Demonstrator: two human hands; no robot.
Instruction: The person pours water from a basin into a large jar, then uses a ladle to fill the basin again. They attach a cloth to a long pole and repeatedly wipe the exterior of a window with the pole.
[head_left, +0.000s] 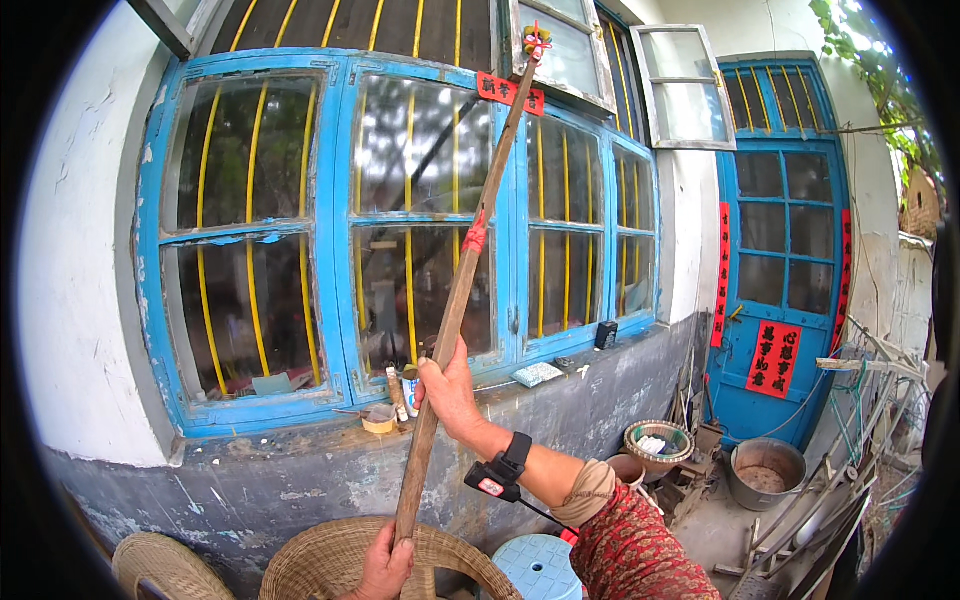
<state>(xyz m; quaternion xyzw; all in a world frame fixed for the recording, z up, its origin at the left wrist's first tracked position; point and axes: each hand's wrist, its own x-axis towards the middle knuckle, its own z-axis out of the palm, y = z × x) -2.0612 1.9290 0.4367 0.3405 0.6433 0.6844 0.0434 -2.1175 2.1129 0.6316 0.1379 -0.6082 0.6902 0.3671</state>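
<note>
A long wooden pole (450, 322) rises steeply in front of a blue-framed window (341, 247). My right hand (450, 390) is closed around its lower middle, above the window ledge. Lower down, my left hand (386, 566) grips the pole near its bottom end. Red material is tied round the shaft (475, 236), and a yellow and red bundle (536, 43) sits at the top, in front of an open white-framed window pane (559, 56). A red paper strip (491, 88) with writing lies behind the upper pole. Black bands with a small device are on my right wrist.
On the ledge stand a small tub (379, 420), a brush (397, 394) and a black box (606, 334). Below are a wicker chair (322, 551), a blue plastic stool (536, 566), a basket (658, 442) and a metal tub (766, 474). Poles and scrap clutter the right, near a blue door (784, 285).
</note>
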